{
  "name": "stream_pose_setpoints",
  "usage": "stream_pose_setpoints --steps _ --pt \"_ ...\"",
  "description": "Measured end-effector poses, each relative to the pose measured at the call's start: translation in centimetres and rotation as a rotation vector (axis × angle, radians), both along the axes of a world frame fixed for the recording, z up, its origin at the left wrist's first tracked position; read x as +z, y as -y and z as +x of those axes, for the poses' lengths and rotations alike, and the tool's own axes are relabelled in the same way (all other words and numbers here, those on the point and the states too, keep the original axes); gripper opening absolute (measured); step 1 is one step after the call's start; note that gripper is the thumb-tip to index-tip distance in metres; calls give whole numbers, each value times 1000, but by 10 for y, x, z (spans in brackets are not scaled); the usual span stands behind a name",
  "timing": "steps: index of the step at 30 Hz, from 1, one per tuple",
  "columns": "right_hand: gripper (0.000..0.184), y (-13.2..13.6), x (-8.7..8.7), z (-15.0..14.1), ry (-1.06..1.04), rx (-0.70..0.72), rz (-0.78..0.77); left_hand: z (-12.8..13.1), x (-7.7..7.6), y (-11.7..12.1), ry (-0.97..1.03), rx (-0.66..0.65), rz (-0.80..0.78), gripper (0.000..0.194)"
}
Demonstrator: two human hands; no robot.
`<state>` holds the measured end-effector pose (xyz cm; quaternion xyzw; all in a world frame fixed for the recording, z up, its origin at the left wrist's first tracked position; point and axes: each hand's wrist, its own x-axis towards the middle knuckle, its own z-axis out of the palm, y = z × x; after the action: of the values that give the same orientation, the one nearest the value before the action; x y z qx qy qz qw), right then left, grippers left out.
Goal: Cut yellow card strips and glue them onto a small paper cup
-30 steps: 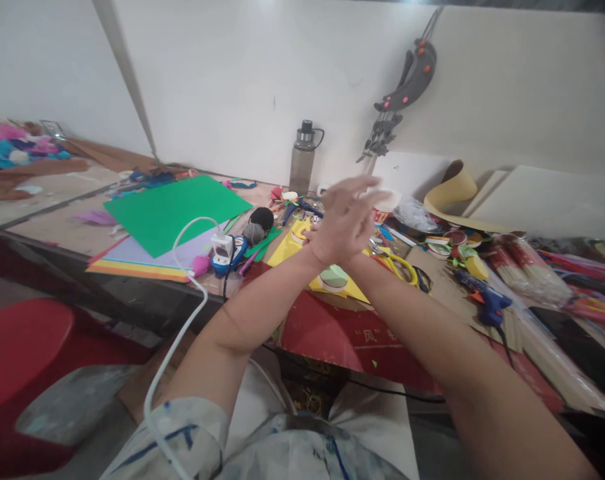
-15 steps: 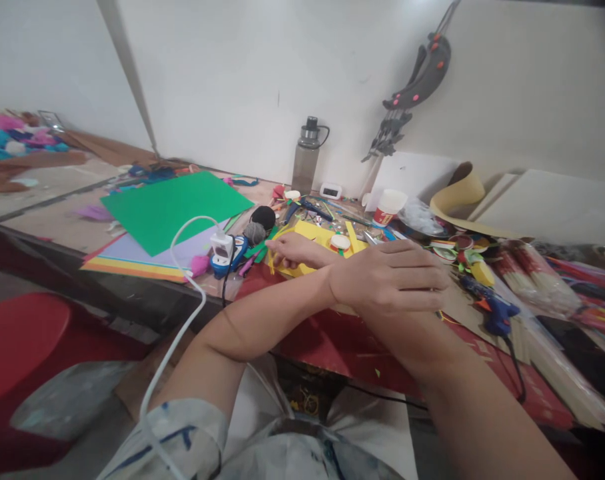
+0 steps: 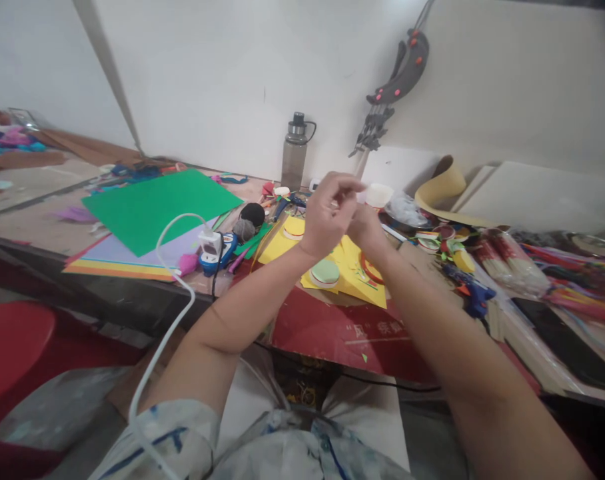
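Observation:
My left hand (image 3: pixel 331 213) is raised over the yellow sheets (image 3: pixel 355 287), its fingers curled in; what they hold, if anything, is hidden. Right against it is my right hand (image 3: pixel 366 228), with its fingers turned away and out of sight. Below the hands, a round pale-green piece with a red and white edge (image 3: pixel 324 272) lies on the yellow sheets. A similar yellow-topped round piece (image 3: pixel 293 229) sits further back on the left. Beside my right wrist, an orange-red ring-shaped thing (image 3: pixel 370 268) is partly covered by the arm.
A red board (image 3: pixel 322 333) lies under the sheets. On the left are green sheet (image 3: pixel 162 207), a blue power strip (image 3: pixel 218 253) and a white cable (image 3: pixel 162 353). A bottle (image 3: pixel 294 157) stands behind; a glue gun (image 3: pixel 475 293) and black phone (image 3: pixel 562 343) lie right.
My forearms were crossed and are now uncrossed. My left hand has moved left and up, my right hand right and up, and they meet. The green-topped round piece has come into view.

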<state>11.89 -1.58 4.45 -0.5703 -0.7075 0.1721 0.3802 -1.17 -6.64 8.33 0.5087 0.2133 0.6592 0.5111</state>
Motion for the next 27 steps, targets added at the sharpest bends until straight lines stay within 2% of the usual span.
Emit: stream_pose_setpoints --steps 3,5,9,11,13,19,23,27 --pt "18 12 -9 38 212 -251 41 5 -12 -28 50 -3 -89 17" --pt "19 21 -20 46 366 -299 -31 10 -22 -44 -1 19 -139 16" --pt "36 34 -36 29 558 -283 -198 14 -34 -58 -143 -1 -270 14" --pt "46 38 -36 16 663 -289 -230 13 -36 -60 -182 -6 -301 16" --pt "44 41 -32 8 719 -305 -272 11 -37 -63 -209 -29 -311 16" --pt "39 42 -26 9 679 -307 -361 11 -43 -69 -262 -80 -306 11" --pt "38 39 -27 11 606 -298 -342 13 -50 -73 -350 -101 -328 10" --pt "34 30 -28 26 504 -326 -280 10 -55 -78 -407 -121 -316 8"
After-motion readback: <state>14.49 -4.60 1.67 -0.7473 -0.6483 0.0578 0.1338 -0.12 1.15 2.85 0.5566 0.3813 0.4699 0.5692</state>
